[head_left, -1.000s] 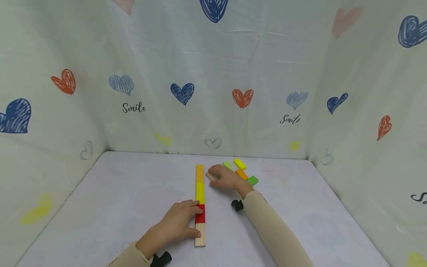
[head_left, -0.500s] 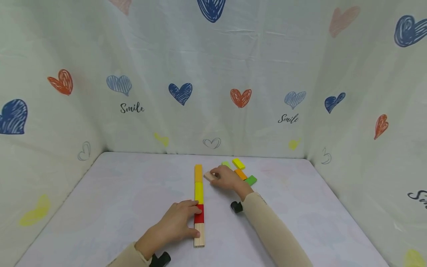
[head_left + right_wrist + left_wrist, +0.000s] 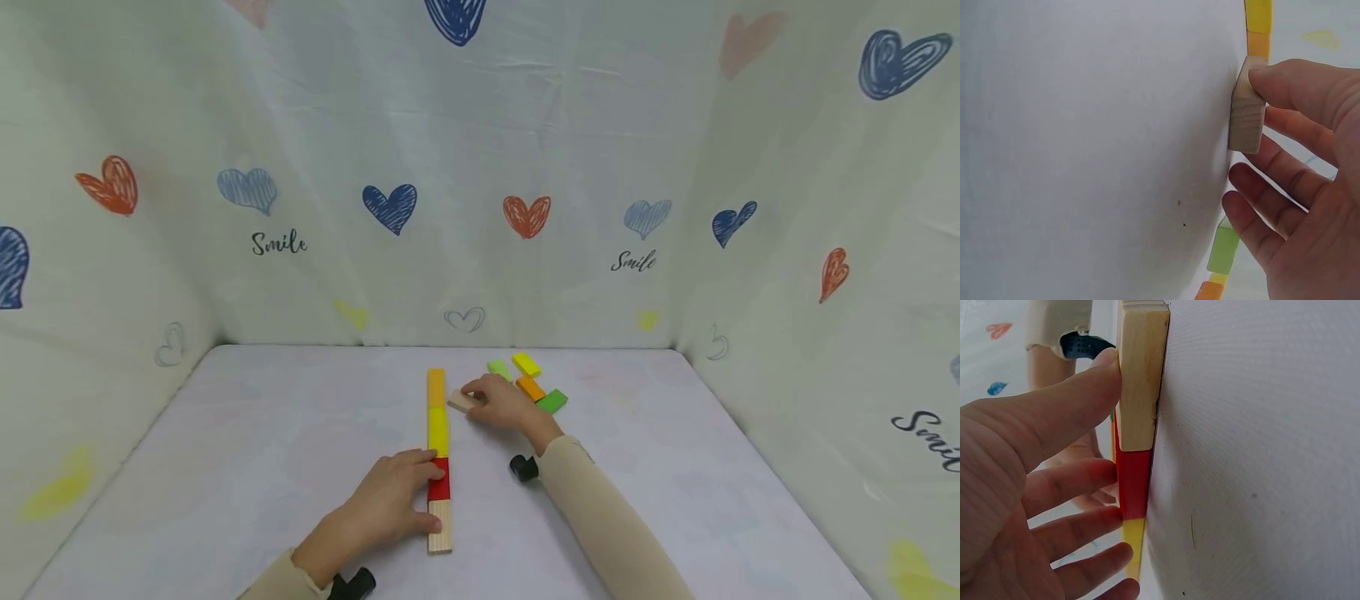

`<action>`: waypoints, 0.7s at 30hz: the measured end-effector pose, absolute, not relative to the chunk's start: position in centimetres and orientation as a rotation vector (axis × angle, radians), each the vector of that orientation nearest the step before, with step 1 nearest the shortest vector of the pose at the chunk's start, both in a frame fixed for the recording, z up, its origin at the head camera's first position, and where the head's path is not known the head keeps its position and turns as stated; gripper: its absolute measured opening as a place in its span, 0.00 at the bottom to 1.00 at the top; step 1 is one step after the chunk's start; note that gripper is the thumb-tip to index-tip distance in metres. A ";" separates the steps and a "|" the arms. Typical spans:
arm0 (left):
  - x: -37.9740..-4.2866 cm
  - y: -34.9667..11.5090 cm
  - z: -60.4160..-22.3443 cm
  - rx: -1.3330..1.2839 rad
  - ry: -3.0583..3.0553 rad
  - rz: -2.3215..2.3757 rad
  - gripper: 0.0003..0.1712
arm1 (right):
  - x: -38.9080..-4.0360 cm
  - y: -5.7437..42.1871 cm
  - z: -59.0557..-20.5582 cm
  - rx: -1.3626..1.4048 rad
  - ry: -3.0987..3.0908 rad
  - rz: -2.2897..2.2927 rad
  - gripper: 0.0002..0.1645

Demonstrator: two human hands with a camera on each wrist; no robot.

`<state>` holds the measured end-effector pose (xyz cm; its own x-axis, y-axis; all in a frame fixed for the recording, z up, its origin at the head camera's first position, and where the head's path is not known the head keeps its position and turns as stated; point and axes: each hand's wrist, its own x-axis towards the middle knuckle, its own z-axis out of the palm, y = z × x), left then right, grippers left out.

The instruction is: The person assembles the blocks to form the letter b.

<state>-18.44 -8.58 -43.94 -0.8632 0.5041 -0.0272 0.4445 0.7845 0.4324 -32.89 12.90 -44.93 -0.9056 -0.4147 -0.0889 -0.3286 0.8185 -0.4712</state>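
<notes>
The head view is being filled by a tabletop [image 3: 262,467], where a loose wooden block [image 3: 460,402] is being pinched between the thumb and fingers of the right hand [image 3: 504,406]. The block is being held slantwise, just beside a straight row [image 3: 438,446], at one o'clock from the row's yellow block [image 3: 438,427]. In the right wrist view its pale, unpainted top and grained, square-cut end are being shown, partly covered by the thumb.

From twelve o'clock to six, the row is being formed by an amber block [image 3: 436,387], the yellow block, a red block [image 3: 439,490] and a bare wooden end block [image 3: 442,542], laid end to end. At eight o'clock from the red block, the left hand [image 3: 386,500] is being held with fingers spread; the end block is being touched by its thumb, the red block by a fingertip.

Toward two o'clock from the pinched block, a light green block [image 3: 498,368] and a lemon-yellow block [image 3: 527,364] are being seen; toward three, an orange block [image 3: 530,388] and a green block [image 3: 552,402].
</notes>
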 end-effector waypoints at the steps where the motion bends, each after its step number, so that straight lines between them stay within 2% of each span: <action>1: -18.4 -8.6 -43.9 0.750 2.832 0.633 0.35 | -32.9 12.8 -44.9 -0.580 2.816 -0.674 0.24; 11: -18.2 -8.6 -43.8 0.758 2.818 0.673 0.35 | -32.1 12.9 -44.8 -0.549 2.795 -0.671 0.23; 21: -18.1 -8.7 -43.7 0.776 2.823 0.689 0.35 | -31.4 13.5 -44.7 -0.636 2.782 -0.671 0.22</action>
